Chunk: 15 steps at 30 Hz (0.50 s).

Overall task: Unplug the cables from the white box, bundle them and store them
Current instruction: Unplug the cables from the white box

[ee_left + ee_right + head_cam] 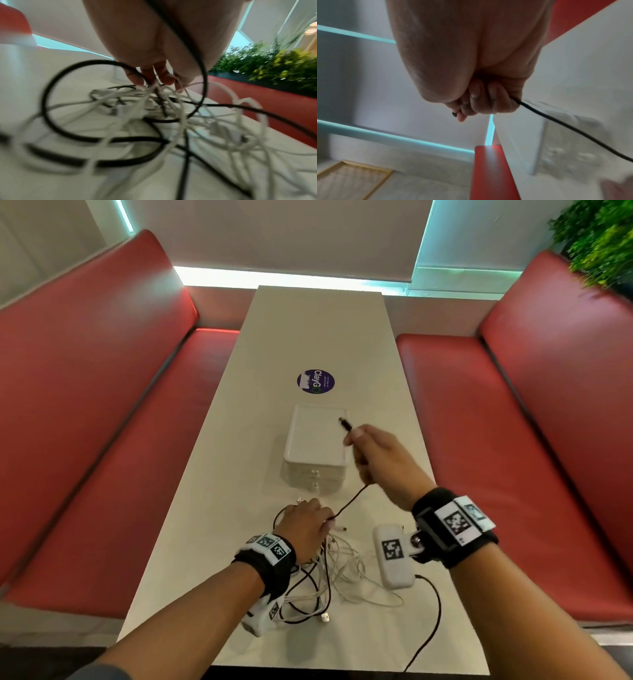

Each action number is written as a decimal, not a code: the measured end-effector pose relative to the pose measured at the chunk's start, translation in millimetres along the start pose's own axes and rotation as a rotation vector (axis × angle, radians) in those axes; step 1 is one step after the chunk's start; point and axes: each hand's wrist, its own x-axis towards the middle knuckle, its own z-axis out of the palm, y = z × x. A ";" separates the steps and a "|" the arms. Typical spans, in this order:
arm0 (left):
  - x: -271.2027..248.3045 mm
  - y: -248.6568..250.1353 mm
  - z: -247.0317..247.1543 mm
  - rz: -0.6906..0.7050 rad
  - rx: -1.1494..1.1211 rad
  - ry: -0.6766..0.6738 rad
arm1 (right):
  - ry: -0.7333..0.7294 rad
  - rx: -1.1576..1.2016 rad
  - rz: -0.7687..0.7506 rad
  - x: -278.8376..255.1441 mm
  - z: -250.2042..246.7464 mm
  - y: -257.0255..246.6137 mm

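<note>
Head view: black cable (pixel 349 503) is held in the right hand (pixel 380 457), fingers curled round it, with the plug end (pixel 345 423) sticking out past the thumb, up and away from the grip, free of any socket. From the underside of that fist the cable's long axis runs down and toward the left hand (pixel 305 525), where it meets the fingers. Right wrist view confirms a closed fist with the cord leaving at the little-finger side.

White box (pixel 317 445) sits on the tabletop (pixel 318 337) just beyond and to the left of the right grip; no cable is seen plugged into its near face, though small detail there is blurred.

Left hand is held over the loose tangle of cables (pixel 329 573), black and white strands mixed, lying nearer the body than either grip. Left wrist view shows its fingers (pixel 164 77) curled among several strands and a black loop; exactly which strands are held cannot be told.

Judgement: unplugging appears done, bundling in progress. The next move turns on the taut black run between the two grips; the right hand holds the free end, the left is nearer the pile. Snagging in the tangle is the likely fault.

A round purple sticker (pixel 315 381) lies beyond the box.
</note>
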 end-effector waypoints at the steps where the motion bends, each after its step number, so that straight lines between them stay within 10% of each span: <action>1: -0.5 -6.3 -0.2 -0.034 -0.014 -0.013 | 0.025 0.042 -0.012 -0.2 -8.3 -10.6; 8: 0.2 -9.7 -24.1 -0.006 -0.005 0.055 | -0.137 -0.842 0.007 4.6 -1.0 13.3; 15: -2.9 -12.9 -27.4 0.026 0.040 0.134 | -0.266 -0.990 0.031 -1.7 39.6 89.3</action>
